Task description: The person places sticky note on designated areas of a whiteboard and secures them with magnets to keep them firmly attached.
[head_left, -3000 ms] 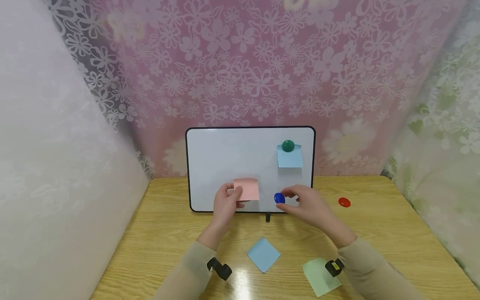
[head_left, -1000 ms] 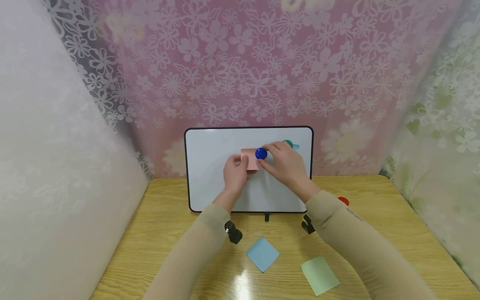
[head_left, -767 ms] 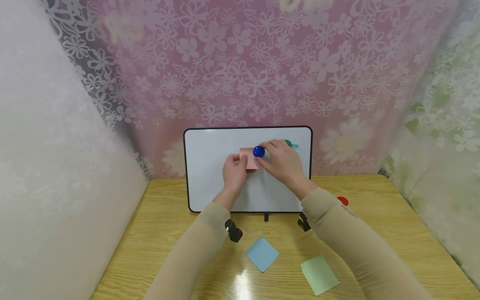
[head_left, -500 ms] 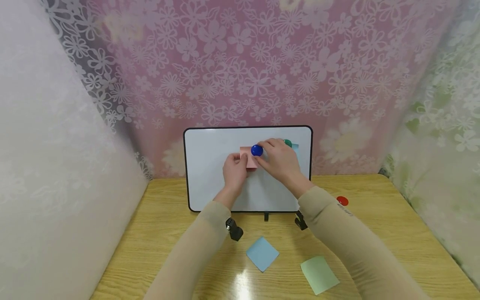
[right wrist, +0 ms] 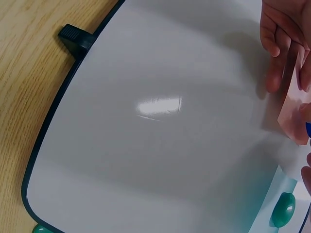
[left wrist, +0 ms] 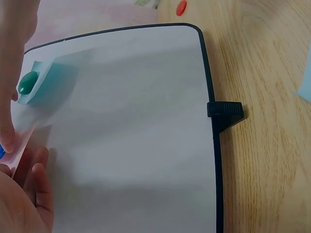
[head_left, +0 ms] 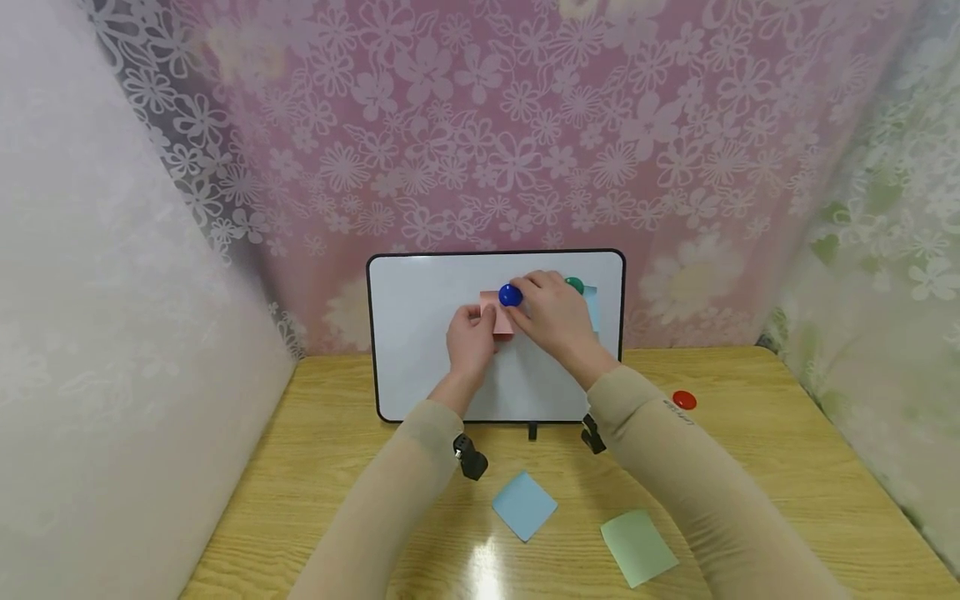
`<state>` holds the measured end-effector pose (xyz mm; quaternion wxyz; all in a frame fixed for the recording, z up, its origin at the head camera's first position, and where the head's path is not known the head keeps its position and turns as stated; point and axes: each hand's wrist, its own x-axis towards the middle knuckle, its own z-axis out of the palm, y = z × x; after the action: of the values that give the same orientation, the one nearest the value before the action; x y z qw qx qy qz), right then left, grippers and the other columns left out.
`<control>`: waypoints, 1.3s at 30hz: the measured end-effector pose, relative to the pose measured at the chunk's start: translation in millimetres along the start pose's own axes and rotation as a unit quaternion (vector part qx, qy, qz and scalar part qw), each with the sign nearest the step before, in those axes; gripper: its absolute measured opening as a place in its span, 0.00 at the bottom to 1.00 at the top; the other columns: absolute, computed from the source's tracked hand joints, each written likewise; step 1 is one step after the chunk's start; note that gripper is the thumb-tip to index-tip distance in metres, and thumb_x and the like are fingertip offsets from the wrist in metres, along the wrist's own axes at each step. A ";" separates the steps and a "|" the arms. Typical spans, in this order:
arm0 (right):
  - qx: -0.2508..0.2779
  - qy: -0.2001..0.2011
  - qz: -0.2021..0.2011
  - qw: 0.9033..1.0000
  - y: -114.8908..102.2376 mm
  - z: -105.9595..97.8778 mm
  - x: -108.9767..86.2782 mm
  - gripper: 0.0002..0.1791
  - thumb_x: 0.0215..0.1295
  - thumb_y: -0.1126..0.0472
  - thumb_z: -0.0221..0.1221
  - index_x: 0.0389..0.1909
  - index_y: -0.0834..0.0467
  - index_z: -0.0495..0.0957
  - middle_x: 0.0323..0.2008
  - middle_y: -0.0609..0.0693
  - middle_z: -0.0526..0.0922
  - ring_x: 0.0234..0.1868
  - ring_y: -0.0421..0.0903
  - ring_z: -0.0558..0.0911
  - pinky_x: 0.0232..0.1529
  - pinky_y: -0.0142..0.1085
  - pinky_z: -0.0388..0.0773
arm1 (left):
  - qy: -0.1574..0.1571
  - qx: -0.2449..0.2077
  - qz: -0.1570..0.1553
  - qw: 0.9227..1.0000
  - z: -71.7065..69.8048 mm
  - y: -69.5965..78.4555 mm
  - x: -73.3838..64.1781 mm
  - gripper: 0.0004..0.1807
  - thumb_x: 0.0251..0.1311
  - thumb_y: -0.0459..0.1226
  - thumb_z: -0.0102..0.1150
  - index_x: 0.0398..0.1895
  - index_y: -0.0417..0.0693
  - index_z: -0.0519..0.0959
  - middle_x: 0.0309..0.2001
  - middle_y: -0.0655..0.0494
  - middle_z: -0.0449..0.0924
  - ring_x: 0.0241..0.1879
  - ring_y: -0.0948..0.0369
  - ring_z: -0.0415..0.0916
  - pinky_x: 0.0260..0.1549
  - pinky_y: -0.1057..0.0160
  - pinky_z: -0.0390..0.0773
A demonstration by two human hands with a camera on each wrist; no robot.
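My left hand (head_left: 471,343) holds a pink sticky note (head_left: 502,323) by its left side, thumb in front and fingers behind, against the upper middle of a whiteboard (head_left: 416,342). Between thumb and fingers of my right hand (head_left: 561,318) is a round blue magnet (head_left: 511,295), which overlaps the note's upper right corner. In the right wrist view the pink paper (right wrist: 294,111) bends outward, its lower part close to the board. Right of it, a green magnet (head_left: 574,285) pins a light blue sticky note (left wrist: 47,77) to the board, partly hidden by my right hand.
On the wooden table (head_left: 330,467) lie another blue sticky note (head_left: 525,506) and a pale green one (head_left: 639,548), both in front of the board. A red magnet (head_left: 684,400) lies to its right. A black stand foot (head_left: 532,431) juts from the board's bottom edge.
Both hands have risen from the board's lower part to its upper middle with the note and magnet. The blue magnet has moved left and up, from beside the note to over its corner.
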<state>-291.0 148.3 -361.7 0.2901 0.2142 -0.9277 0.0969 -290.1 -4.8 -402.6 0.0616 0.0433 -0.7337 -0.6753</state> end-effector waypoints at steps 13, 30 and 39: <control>-0.003 -0.006 0.011 1.000 -5.8 3.7 5.7 0.22 0.73 0.52 0.70 0.60 0.61 0.85 0.55 0.57 0.85 0.58 0.57 0.82 0.57 0.48 0.83 | 0.000 -0.012 0.013 1.000 -0.7 -1.5 -0.3 0.17 0.83 0.47 0.53 0.55 0.41 0.77 0.42 0.49 0.90 0.28 0.58 0.82 0.25 0.68 0.77; -0.006 -0.017 0.019 1.000 -10.4 6.4 8.7 0.23 0.73 0.53 0.70 0.61 0.62 0.85 0.55 0.58 0.85 0.58 0.57 0.81 0.59 0.47 0.82 | -0.003 -0.006 0.010 1.000 -0.3 -2.0 0.5 0.18 0.84 0.48 0.52 0.57 0.42 0.77 0.43 0.50 0.89 0.31 0.59 0.84 0.27 0.67 0.78; -0.012 -0.027 0.035 0.999 -12.3 6.1 9.5 0.23 0.74 0.53 0.69 0.63 0.61 0.84 0.56 0.57 0.84 0.58 0.56 0.81 0.59 0.47 0.83 | -0.007 0.003 0.011 1.000 -0.8 -1.8 -1.5 0.20 0.84 0.49 0.51 0.60 0.42 0.76 0.43 0.50 0.89 0.32 0.55 0.85 0.27 0.66 0.79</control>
<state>-295.5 132.3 -360.4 0.2638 0.1809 -0.9432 0.0896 -288.5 -5.5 -404.4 0.0643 0.0306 -0.7364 -0.6728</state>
